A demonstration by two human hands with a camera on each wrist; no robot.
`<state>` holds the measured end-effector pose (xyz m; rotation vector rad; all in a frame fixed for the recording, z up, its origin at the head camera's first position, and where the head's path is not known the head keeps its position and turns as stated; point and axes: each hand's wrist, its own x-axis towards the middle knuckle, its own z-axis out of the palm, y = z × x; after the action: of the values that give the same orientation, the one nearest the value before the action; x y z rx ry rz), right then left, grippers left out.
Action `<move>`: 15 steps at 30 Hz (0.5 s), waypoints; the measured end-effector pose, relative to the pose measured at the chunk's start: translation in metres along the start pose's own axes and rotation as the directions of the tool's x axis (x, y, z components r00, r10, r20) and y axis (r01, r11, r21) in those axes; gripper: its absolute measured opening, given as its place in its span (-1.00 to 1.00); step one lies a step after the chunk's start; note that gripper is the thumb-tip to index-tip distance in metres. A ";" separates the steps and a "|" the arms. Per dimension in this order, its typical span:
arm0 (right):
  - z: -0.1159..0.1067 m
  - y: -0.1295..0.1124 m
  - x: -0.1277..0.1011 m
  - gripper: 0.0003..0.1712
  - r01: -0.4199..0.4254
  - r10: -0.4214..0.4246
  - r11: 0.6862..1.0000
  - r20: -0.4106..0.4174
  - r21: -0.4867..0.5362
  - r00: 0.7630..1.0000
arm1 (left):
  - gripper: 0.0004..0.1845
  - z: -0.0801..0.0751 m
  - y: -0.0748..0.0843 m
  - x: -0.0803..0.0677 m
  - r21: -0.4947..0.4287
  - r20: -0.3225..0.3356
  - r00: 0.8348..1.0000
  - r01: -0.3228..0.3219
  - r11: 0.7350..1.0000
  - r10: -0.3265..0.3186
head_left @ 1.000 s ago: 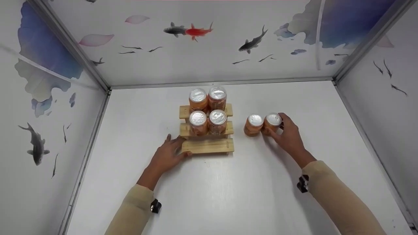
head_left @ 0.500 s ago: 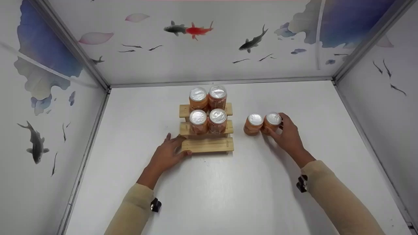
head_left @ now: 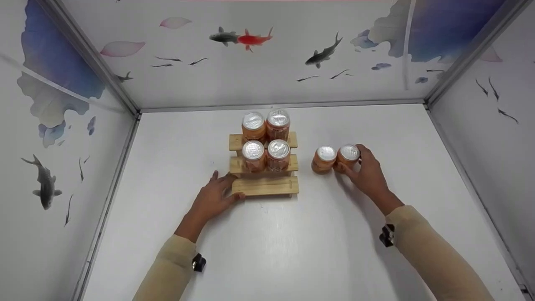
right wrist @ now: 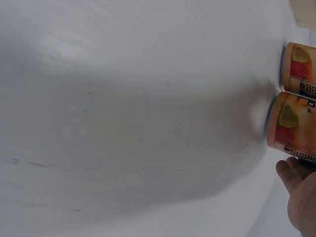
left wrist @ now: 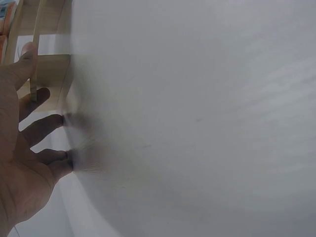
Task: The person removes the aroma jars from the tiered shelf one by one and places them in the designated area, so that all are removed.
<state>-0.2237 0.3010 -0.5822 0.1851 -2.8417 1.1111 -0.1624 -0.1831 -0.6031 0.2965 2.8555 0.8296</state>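
A three-step wooden rack (head_left: 267, 187) stands mid-table with two orange cans on its top step (head_left: 266, 124) and two on its middle step (head_left: 266, 155); the bottom step is bare. My left hand (head_left: 222, 189) lies flat on the table, its straight fingers touching the left end of the bottom step; the left wrist view shows the spread fingers (left wrist: 37, 129) against the wood (left wrist: 49, 74). To the right of the rack stand two more orange cans side by side. My right hand (head_left: 357, 165) grips the right can (head_left: 349, 155) (right wrist: 292, 129); the left can (head_left: 324, 159) (right wrist: 299, 66) touches it.
The white table (head_left: 271, 251) is boxed in by walls painted with fish at the back (head_left: 250, 39), left and right. Metal frame posts run up the back corners. Both sleeves carry small black wrist cameras (head_left: 198, 263).
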 end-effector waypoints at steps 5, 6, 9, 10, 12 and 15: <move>-0.002 -0.004 -0.001 -0.05 0.025 -0.027 0.995 -0.024 -0.093 0.999 | -0.20 0.000 0.000 0.000 0.009 0.001 1.000 -0.001 1.000 0.001; -0.002 -0.005 0.000 -0.05 0.036 -0.040 0.994 -0.034 -0.103 0.999 | -0.20 0.000 0.000 0.000 0.011 0.001 1.000 -0.001 1.000 0.001; -0.003 -0.011 0.001 -0.10 0.076 -0.084 0.991 -0.067 -0.109 0.994 | -0.18 -0.001 0.001 0.000 0.003 0.009 1.000 0.009 1.000 -0.009; -0.003 -0.014 0.001 -0.11 0.090 -0.099 0.990 -0.076 -0.110 0.992 | -0.17 -0.001 0.001 0.000 0.000 0.012 1.000 0.012 1.000 -0.012; -0.004 -0.020 0.003 -0.12 0.120 -0.130 0.987 -0.092 -0.109 0.987 | -0.16 -0.001 0.001 0.000 -0.003 0.016 1.000 0.017 1.000 -0.017; -0.003 -0.032 0.004 -0.11 0.156 -0.167 0.980 -0.088 -0.124 0.982 | -0.15 -0.001 0.001 0.000 -0.001 0.018 1.000 0.020 1.000 -0.020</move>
<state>-0.2230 0.2789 -0.5581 0.3370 -2.7375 0.8948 -0.1625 -0.1830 -0.6022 0.2731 2.8363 0.8206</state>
